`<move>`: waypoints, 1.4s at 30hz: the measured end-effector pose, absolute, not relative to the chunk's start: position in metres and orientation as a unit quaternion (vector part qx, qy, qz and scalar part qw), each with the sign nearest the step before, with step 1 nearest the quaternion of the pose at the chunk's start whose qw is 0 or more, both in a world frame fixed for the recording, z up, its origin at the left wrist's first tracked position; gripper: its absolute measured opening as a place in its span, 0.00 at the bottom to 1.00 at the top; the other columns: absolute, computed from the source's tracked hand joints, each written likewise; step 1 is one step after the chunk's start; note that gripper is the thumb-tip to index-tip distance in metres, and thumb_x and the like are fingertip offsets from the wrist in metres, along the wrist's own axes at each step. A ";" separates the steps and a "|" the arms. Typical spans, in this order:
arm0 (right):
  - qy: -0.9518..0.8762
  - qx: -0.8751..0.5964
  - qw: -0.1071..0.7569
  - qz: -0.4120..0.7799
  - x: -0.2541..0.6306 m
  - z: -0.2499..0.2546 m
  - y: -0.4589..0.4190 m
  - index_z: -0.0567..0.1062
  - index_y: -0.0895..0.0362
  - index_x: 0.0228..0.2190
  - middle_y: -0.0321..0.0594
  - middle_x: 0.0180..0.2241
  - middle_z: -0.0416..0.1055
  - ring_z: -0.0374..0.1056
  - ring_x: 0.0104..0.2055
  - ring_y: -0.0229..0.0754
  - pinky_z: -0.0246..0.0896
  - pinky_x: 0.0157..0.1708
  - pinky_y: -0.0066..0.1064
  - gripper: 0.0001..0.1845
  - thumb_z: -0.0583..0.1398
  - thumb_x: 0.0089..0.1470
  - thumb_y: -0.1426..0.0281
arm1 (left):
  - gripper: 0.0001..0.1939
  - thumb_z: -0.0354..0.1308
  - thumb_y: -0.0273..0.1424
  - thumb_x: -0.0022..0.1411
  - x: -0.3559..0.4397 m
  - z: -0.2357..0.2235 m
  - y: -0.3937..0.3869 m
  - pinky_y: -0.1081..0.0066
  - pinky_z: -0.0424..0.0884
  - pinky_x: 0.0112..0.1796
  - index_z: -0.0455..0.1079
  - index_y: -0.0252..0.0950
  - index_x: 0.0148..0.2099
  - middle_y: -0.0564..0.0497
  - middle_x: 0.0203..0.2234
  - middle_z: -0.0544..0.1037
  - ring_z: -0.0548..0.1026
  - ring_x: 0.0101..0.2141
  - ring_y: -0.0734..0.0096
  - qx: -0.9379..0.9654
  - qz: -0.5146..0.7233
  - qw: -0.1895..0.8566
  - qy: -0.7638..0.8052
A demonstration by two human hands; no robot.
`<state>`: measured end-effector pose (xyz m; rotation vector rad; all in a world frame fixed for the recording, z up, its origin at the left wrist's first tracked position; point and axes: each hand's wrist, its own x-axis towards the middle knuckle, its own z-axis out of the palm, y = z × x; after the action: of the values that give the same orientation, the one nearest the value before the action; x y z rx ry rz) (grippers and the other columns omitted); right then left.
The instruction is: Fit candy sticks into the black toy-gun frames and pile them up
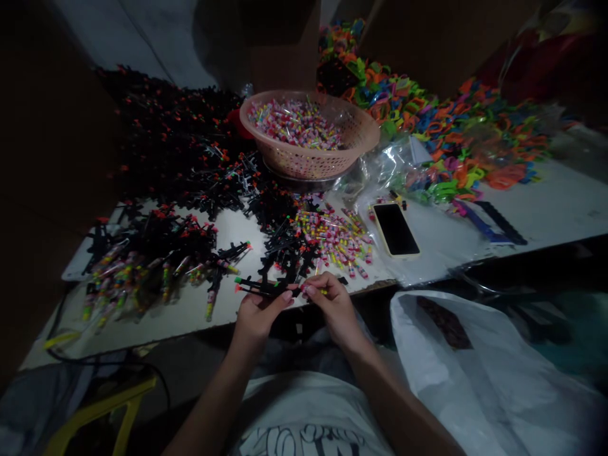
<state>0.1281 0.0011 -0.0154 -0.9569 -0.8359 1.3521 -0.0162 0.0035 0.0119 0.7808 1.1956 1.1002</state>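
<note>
My left hand [259, 310] is closed round a small black toy gun [259, 286] with an orange tip, held level at the table's front edge. My right hand [330, 301] pinches a small yellow-green piece [323, 292] right beside the toy's rear end. Just beyond the hands lies a pile of black toy guns [285, 247] and a scatter of small colourful candy tubes [335, 234]. To the left rests a heap of toy guns with tubes fitted [142, 259].
A pink basket [351, 136] full of candy tubes stands at the back centre. A phone [396, 229] lies face up to the right. Bright plastic pieces [446, 133] are heaped at the back right. A white plastic bag [479, 367] sits at my right, below the table.
</note>
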 end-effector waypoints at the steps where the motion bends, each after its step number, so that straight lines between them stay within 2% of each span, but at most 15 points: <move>1: -0.352 -0.399 0.605 0.592 0.127 -0.016 0.000 0.71 0.54 0.26 0.32 0.30 0.70 0.64 0.30 0.35 0.57 0.34 0.27 0.11 0.67 0.47 0.63 | 0.19 0.70 0.36 0.43 -0.016 0.014 0.003 0.65 0.74 0.41 0.76 0.31 0.37 0.43 0.36 0.81 0.78 0.39 0.58 0.352 0.478 0.613 0.522; 4: -0.332 -0.371 0.626 0.600 0.123 -0.018 -0.002 0.71 0.53 0.28 0.32 0.31 0.69 0.64 0.31 0.34 0.58 0.34 0.27 0.10 0.66 0.48 0.64 | 0.16 0.69 0.36 0.45 -0.016 0.020 0.001 0.66 0.73 0.43 0.77 0.31 0.36 0.44 0.35 0.81 0.78 0.40 0.59 0.383 0.478 0.595 0.520; 12: -0.399 -0.361 0.647 0.540 0.117 -0.014 -0.008 0.70 0.53 0.31 0.36 0.36 0.68 0.67 0.39 0.39 0.62 0.39 0.31 0.08 0.64 0.51 0.65 | 0.18 0.70 0.37 0.43 -0.017 0.025 -0.006 0.66 0.74 0.38 0.76 0.32 0.36 0.45 0.34 0.82 0.79 0.37 0.59 0.329 0.491 0.611 0.527; 18: -0.417 -0.364 0.642 0.531 0.116 -0.012 -0.009 0.70 0.53 0.29 0.36 0.33 0.69 0.69 0.36 0.40 0.63 0.39 0.34 0.08 0.64 0.51 0.64 | 0.14 0.70 0.36 0.42 -0.017 0.037 -0.007 0.65 0.74 0.39 0.76 0.34 0.31 0.48 0.28 0.81 0.79 0.34 0.60 0.381 0.506 0.551 0.543; 23: -0.422 -0.364 0.671 0.488 0.118 -0.006 -0.010 0.69 0.52 0.30 0.35 0.34 0.70 0.68 0.37 0.38 0.62 0.37 0.30 0.06 0.63 0.53 0.67 | 0.12 0.68 0.35 0.46 -0.015 0.038 -0.008 0.65 0.73 0.42 0.76 0.35 0.33 0.48 0.32 0.82 0.78 0.36 0.61 0.409 0.502 0.554 0.524; 28: -0.465 -0.390 0.653 0.453 0.115 -0.002 -0.009 0.69 0.53 0.29 0.36 0.32 0.68 0.67 0.37 0.39 0.62 0.37 0.32 0.07 0.62 0.54 0.65 | 0.11 0.68 0.34 0.46 -0.015 0.035 -0.010 0.67 0.74 0.39 0.76 0.35 0.33 0.48 0.30 0.81 0.78 0.34 0.63 0.391 0.514 0.552 0.527; 32: -0.477 -0.383 0.637 0.468 0.115 -0.004 -0.009 0.68 0.53 0.28 0.37 0.33 0.67 0.67 0.37 0.40 0.62 0.38 0.33 0.08 0.62 0.54 0.64 | 0.12 0.69 0.34 0.45 -0.016 0.035 -0.013 0.67 0.74 0.36 0.76 0.35 0.33 0.49 0.29 0.81 0.78 0.33 0.62 0.386 0.510 0.540 0.547; 37: -0.426 -0.365 0.659 0.500 0.119 -0.007 -0.010 0.68 0.52 0.31 0.35 0.33 0.66 0.65 0.35 0.37 0.59 0.35 0.30 0.06 0.61 0.55 0.65 | 0.12 0.68 0.35 0.46 -0.015 0.038 -0.012 0.66 0.74 0.39 0.77 0.35 0.33 0.47 0.31 0.81 0.78 0.35 0.60 0.400 0.507 0.536 0.544; 42: -0.429 -0.361 0.656 0.505 0.120 -0.004 -0.012 0.67 0.53 0.30 0.35 0.32 0.65 0.65 0.34 0.38 0.60 0.34 0.30 0.09 0.61 0.54 0.63 | 0.11 0.69 0.35 0.43 -0.012 0.037 -0.011 0.65 0.74 0.39 0.77 0.36 0.30 0.49 0.27 0.81 0.78 0.34 0.60 0.393 0.517 0.528 0.548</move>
<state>0.1195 -0.0116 -0.0038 -0.8186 -0.9712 1.1442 -0.0122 -0.0106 0.0375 0.9391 1.3085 1.2359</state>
